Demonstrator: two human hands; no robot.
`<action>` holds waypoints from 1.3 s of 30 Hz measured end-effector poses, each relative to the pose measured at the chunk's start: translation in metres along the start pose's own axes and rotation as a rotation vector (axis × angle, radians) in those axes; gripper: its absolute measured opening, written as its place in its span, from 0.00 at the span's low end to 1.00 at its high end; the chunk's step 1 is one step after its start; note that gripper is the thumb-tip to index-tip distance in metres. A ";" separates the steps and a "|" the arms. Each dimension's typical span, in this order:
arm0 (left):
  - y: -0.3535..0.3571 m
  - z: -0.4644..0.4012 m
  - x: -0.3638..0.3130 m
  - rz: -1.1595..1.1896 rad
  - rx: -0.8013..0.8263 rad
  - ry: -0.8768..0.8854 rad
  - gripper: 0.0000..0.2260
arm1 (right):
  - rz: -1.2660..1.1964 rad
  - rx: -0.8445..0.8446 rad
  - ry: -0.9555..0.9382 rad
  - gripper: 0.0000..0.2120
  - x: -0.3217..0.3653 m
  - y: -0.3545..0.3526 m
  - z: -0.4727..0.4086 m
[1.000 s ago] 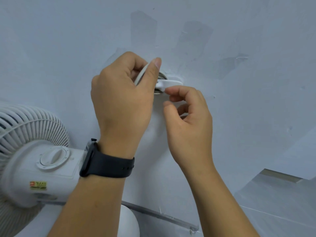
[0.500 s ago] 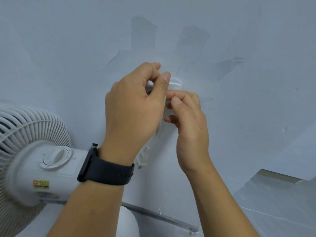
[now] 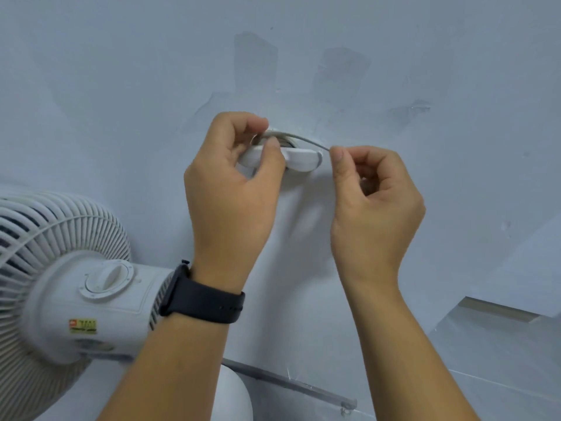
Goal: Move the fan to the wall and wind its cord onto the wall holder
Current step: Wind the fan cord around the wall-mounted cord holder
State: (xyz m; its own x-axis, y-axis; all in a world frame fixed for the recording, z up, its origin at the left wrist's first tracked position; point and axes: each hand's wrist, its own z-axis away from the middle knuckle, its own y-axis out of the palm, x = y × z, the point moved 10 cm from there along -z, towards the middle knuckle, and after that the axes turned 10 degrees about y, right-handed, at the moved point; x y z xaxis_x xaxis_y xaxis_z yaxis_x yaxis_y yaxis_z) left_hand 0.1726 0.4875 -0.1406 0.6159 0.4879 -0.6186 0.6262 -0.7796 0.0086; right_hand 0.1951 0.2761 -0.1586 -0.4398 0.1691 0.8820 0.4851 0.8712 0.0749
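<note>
A white plastic pedestal fan [image 3: 76,287] with a ribbed round grille and a top dial is seen low on the left, close to the wall, while its thin grey-white cord [image 3: 306,139] is stretched rightward from the white plastic wall-mounted cord holder [image 3: 299,159].
</note>
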 end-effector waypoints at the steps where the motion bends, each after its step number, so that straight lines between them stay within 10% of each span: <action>1: 0.000 0.001 -0.003 -0.053 0.005 0.031 0.08 | 0.032 -0.022 -0.050 0.05 0.005 -0.002 -0.001; 18: 0.023 0.022 0.013 -0.218 0.469 0.063 0.34 | 0.379 0.034 -0.145 0.04 0.003 0.021 0.004; 29: 0.018 0.024 0.020 -0.005 0.431 -0.043 0.31 | 0.604 0.261 -0.282 0.16 -0.001 0.056 0.034; 39: -0.021 0.029 0.049 0.007 0.047 -0.367 0.09 | 0.345 0.432 -0.153 0.15 -0.001 0.058 0.030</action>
State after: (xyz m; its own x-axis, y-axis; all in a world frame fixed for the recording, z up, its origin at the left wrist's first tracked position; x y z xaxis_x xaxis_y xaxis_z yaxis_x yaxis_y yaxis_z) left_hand 0.1754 0.5165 -0.1939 0.4026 0.3159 -0.8591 0.5947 -0.8038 -0.0168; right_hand 0.2008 0.3399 -0.1695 -0.4311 0.5137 0.7419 0.2809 0.8577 -0.4307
